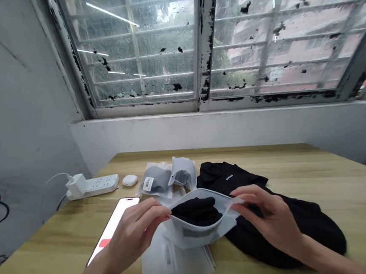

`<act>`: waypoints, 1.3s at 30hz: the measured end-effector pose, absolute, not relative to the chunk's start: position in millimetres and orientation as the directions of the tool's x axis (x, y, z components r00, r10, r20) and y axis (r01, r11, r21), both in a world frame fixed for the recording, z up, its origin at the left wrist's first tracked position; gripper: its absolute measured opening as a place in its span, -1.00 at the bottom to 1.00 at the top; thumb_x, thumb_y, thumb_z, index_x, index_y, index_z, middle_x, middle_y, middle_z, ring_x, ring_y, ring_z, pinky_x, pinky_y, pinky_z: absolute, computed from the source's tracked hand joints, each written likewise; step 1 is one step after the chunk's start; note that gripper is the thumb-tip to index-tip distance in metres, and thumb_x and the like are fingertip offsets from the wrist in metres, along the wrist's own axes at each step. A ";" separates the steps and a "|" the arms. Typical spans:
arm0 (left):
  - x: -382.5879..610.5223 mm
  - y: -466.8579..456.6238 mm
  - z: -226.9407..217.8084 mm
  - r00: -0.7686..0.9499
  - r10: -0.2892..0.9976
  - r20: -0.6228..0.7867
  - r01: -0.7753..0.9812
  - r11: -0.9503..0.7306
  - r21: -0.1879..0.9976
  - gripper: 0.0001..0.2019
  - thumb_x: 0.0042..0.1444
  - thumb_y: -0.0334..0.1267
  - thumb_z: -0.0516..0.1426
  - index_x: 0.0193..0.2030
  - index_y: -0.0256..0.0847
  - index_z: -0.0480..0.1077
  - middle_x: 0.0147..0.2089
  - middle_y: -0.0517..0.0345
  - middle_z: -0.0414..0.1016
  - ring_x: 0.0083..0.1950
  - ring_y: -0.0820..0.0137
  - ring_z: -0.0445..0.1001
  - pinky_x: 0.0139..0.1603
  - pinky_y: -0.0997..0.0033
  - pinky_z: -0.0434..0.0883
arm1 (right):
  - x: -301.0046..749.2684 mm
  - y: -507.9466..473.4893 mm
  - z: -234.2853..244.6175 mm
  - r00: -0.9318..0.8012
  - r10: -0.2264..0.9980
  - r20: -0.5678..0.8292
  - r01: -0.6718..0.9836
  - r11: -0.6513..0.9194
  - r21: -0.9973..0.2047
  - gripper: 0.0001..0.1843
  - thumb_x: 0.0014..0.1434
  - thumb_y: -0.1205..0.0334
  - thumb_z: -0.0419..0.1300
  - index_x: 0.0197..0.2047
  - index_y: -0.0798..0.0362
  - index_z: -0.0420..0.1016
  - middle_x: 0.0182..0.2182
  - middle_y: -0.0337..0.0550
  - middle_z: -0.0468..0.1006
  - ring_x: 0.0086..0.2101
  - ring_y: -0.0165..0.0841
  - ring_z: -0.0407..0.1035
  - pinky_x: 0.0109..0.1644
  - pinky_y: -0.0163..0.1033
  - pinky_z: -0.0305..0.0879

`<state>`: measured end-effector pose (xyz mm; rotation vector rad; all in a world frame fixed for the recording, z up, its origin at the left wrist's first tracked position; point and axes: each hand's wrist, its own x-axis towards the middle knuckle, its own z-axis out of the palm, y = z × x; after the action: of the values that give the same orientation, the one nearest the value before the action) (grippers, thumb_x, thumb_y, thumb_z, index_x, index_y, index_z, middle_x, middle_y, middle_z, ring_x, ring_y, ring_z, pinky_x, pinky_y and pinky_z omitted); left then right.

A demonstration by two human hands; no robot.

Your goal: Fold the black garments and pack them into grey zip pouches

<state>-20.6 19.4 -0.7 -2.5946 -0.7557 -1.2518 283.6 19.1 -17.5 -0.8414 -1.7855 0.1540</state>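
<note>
Between my hands a frosted zip bag (197, 236) is spread at its mouth, with folded black cloth (197, 211) inside. My left hand (136, 225) pinches the left end of the bag's rim. At the opposite end, my right hand (267, 215) grips the rim between thumb and fingers. Under the bag lies a stack of flat frosted bags (177, 266) on the table. A black garment (291, 225) with a small white print is spread beside and behind my right hand. Near my left hand rests a phone (113, 222) with a lit white screen.
Two filled frosted bags, one with a label (156, 180) and one rolled (183, 173), sit behind the open bag. A white earbud case (130, 180) and a power strip (102, 184) with a plugged-in charger (78, 185) are at the left. The wooden table (340, 171) meets a wall below windows.
</note>
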 end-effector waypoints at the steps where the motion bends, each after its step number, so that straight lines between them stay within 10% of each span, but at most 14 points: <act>1: -21.5 19.6 -0.8 0.517 0.368 0.773 0.497 -0.864 0.079 -0.84 0.37 -0.46 0.04 -0.14 -0.15 0.39 -0.36 0.22 0.52 -0.41 0.46 0.49 -0.40 0.52 0.41 | 284.0 17.0 -18.0 -0.120 0.609 0.784 0.455 0.736 -0.501 -0.96 0.26 0.20 0.30 -0.24 -0.04 0.55 -0.47 -0.23 0.67 -0.56 -0.36 0.55 -0.48 -0.36 0.49; 29: -25.4 21.1 1.7 0.514 0.402 0.758 0.477 -0.868 0.137 -0.76 0.37 -0.50 -0.03 -0.12 -0.14 0.41 -0.31 0.19 0.49 -0.36 0.44 0.48 -0.35 0.52 0.43 | 276.0 15.8 -18.5 0.116 0.844 0.524 0.143 0.507 -0.850 -0.58 0.02 -0.10 0.46 -0.47 -0.03 0.38 -0.64 -0.30 0.53 -0.63 -0.38 0.44 -0.61 -0.38 0.40; 39: -31.0 27.2 -0.9 0.516 0.386 0.764 0.480 -0.870 0.115 -0.75 0.37 -0.50 -0.03 -0.08 -0.13 0.41 -0.31 0.21 0.46 -0.38 0.46 0.45 -0.38 0.53 0.40 | 277.4 14.0 -12.3 0.089 0.829 0.552 0.171 0.533 -0.829 -0.73 0.00 0.03 0.48 -0.49 0.01 0.58 -0.59 -0.23 0.56 -0.60 -0.39 0.44 -0.57 -0.37 0.44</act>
<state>-31.0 27.2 -0.9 -2.6379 -0.7561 -1.2869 277.4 14.0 -12.3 -0.9277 -1.4269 0.6131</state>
